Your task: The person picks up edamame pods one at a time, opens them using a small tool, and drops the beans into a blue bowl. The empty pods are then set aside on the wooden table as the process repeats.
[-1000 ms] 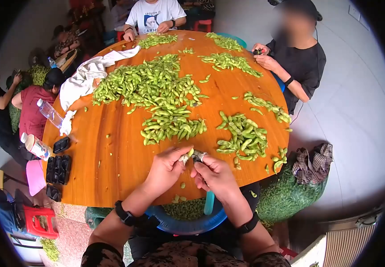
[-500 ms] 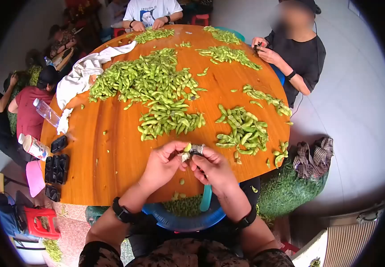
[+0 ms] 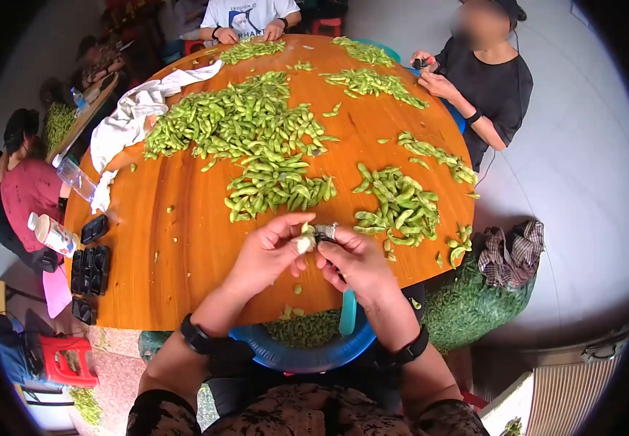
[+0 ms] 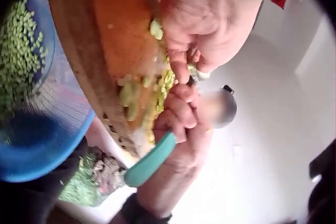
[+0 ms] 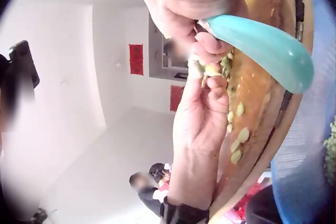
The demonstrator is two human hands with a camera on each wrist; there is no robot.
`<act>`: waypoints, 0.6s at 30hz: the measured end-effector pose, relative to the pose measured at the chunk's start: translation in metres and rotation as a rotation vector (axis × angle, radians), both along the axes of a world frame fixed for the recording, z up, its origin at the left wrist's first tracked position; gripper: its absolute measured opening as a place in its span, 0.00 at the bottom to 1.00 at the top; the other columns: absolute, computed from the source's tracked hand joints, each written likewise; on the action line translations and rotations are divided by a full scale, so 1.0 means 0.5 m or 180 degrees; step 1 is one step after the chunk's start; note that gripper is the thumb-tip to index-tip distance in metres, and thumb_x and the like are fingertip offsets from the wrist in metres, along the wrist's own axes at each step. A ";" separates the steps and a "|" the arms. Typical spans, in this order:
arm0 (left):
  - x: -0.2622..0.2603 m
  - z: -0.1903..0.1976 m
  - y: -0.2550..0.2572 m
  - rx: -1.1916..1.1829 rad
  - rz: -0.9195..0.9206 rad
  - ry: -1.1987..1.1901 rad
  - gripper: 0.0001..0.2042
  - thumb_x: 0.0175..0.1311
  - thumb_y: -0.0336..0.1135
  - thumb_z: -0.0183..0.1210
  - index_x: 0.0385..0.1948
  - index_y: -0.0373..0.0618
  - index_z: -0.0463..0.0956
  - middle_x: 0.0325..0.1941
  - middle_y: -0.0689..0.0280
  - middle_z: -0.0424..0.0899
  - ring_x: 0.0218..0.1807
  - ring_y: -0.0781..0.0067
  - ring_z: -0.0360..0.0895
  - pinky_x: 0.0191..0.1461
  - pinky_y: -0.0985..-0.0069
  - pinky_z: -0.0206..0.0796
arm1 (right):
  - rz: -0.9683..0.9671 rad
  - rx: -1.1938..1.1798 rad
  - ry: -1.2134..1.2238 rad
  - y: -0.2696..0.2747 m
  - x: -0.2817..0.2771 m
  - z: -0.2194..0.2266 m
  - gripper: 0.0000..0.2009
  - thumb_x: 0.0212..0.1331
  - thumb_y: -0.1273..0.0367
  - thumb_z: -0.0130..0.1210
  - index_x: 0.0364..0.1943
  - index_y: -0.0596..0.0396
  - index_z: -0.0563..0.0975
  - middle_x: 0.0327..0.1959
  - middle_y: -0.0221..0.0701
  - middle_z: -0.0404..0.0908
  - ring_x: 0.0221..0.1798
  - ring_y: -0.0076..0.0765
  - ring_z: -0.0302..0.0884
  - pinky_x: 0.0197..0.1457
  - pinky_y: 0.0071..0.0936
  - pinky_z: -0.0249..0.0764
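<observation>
Over the near edge of the round wooden table, my left hand pinches a yellow-green soybean pod between thumb and forefinger. My right hand is curled round a tool with a turquoise handle; its working end is hidden by the fingers. The fingertips of both hands meet at the pod. Pale wrapping covers the left thumb tip, and a greyish wrap is on the right forefinger. Below the hands, a blue basin holds shelled green beans.
A big heap of pods lies beyond my hands, a smaller pile to the right. At left are a white cloth, a clear bottle and black containers. A green sack stands at right. Other people sit around.
Both hands have moved slightly away from my body, still together at the pod. The turquoise handle has swung a little. At far left, the person in red has shifted position.
</observation>
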State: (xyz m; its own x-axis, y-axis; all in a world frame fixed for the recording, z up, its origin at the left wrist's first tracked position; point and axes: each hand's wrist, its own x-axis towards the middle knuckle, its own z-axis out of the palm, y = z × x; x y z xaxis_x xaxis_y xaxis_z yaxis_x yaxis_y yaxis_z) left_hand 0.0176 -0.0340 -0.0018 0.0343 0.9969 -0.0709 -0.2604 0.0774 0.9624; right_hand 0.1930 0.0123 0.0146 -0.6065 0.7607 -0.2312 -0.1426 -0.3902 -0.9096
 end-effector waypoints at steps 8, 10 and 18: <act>0.014 0.004 -0.007 0.0519 0.0722 0.1026 0.07 0.69 0.25 0.48 0.45 0.39 0.69 0.32 0.67 0.79 0.23 0.84 0.73 0.24 0.86 0.66 | -0.0435 0.0043 0.0174 -0.034 -0.034 0.003 0.05 0.66 0.73 0.47 0.39 0.53 0.76 0.22 0.23 0.73 0.14 0.14 0.63 0.14 0.14 0.55; 0.004 -0.002 -0.007 0.0591 0.1201 0.1303 0.06 0.70 0.26 0.43 0.44 0.41 0.66 0.28 0.69 0.74 0.20 0.85 0.68 0.22 0.87 0.61 | -0.0994 -0.0081 0.0193 -0.037 -0.029 0.014 0.05 0.66 0.73 0.47 0.39 0.53 0.76 0.22 0.24 0.73 0.14 0.14 0.63 0.13 0.14 0.54; -0.008 -0.011 -0.006 0.0376 0.0265 0.1737 0.09 0.67 0.24 0.44 0.46 0.41 0.66 0.33 0.64 0.74 0.31 0.77 0.72 0.36 0.75 0.67 | -0.0704 0.1145 -0.0448 -0.004 -0.026 0.001 0.04 0.63 0.71 0.54 0.33 0.55 0.74 0.20 0.23 0.71 0.15 0.14 0.62 0.16 0.17 0.57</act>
State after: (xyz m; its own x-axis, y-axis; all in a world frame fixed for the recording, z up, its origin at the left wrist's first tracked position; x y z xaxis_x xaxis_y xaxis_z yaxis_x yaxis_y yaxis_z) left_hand 0.0135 -0.0371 -0.0072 -0.0554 0.9969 0.0558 0.2769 -0.0384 0.9601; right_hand 0.1799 0.0105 0.0154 -0.4016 0.9158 0.0033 -0.0520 -0.0193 -0.9985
